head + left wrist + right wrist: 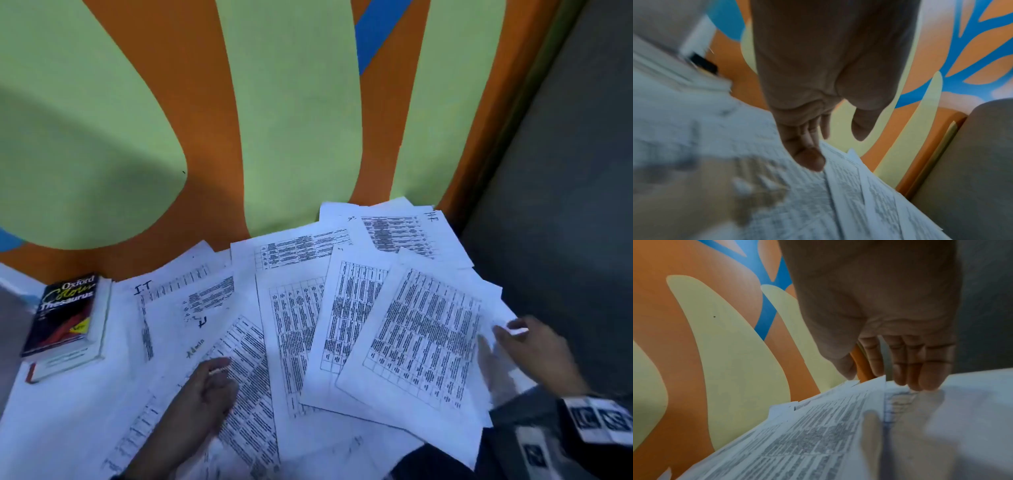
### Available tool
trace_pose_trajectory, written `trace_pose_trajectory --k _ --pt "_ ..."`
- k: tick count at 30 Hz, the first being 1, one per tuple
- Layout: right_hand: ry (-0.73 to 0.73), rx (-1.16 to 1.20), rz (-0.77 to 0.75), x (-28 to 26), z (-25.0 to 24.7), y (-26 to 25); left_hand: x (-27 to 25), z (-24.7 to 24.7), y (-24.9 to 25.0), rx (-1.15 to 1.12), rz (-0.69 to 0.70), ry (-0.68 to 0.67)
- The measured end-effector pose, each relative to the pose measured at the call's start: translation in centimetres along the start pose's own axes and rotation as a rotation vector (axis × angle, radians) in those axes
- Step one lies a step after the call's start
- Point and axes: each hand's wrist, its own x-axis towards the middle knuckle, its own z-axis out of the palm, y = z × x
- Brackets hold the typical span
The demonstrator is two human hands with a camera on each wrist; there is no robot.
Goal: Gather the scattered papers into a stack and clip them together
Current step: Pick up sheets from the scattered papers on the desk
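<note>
Several printed sheets (342, 325) lie fanned and overlapping across a white table (61, 431). The topmost sheet (421, 329) is tilted at the right. My left hand (219, 373) rests on the sheets at the lower left. In the left wrist view the left hand (834, 146) points its fingertips (812, 160) down onto the paper (849, 186). My right hand (510, 330) is at the right edge of the spread. The right hand (884, 379) keeps its fingers (920, 382) straight, tips touching a sheet's edge (900, 391). No clip is in view.
A dark Oxford thesaurus (65, 315) lies on a second white book (68, 363) at the table's left. An orange and green wall (291, 137) rises right behind the papers. A grey wall (565, 205) closes the right side.
</note>
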Motion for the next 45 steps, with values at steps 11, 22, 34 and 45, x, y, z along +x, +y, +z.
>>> trace_pose_trajectory --k 11,22,34,45 --pt "-0.087 -0.016 0.183 1.1 4.6 -3.4 8.2 6.0 0.9 0.114 -0.167 -0.006" --pt "0.107 0.642 -0.099 0.7 -2.4 -3.9 7.4 4.6 0.7 0.154 0.095 0.009" --pt "-0.097 0.318 0.085 2.9 7.6 -9.7 7.6 3.8 0.0 0.244 0.194 0.037" --pt "-0.117 0.444 -0.132 0.2 7.4 -12.7 6.9 3.2 -1.2 0.199 0.176 0.058"
